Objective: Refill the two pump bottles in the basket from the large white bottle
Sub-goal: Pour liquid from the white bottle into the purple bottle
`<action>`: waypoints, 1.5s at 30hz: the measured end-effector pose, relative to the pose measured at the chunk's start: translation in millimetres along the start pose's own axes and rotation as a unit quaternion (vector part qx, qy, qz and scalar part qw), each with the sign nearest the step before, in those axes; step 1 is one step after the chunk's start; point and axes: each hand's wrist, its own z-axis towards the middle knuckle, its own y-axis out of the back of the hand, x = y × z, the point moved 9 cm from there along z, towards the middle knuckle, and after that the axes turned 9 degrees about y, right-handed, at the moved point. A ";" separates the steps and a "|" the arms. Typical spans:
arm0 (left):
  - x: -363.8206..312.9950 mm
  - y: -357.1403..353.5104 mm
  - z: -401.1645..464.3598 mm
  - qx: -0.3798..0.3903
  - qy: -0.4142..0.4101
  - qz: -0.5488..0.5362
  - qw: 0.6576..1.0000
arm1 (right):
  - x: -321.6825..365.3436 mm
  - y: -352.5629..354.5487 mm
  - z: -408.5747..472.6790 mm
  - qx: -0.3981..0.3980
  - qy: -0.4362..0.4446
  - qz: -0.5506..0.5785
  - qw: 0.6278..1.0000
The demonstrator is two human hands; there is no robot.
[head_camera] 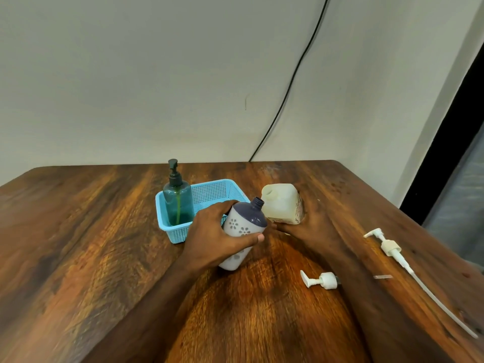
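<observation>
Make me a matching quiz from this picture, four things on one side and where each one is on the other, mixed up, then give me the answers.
Things
1. green pump bottle
2. flowered bottle
3. large white bottle
4. long-tube pump

Places
A. lying on the table at the right
B. gripped by the left hand, tilted, neck open
C. standing in the blue basket
D. held by the right hand, cap off

Pairs: 1-C, 2-B, 3-D, 4-A
</observation>
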 end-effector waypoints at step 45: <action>5.4 -4.2 0.9 0.019 -0.003 -0.011 1.000 | 10.8 14.0 -4.0 -0.052 -0.002 -0.099 0.994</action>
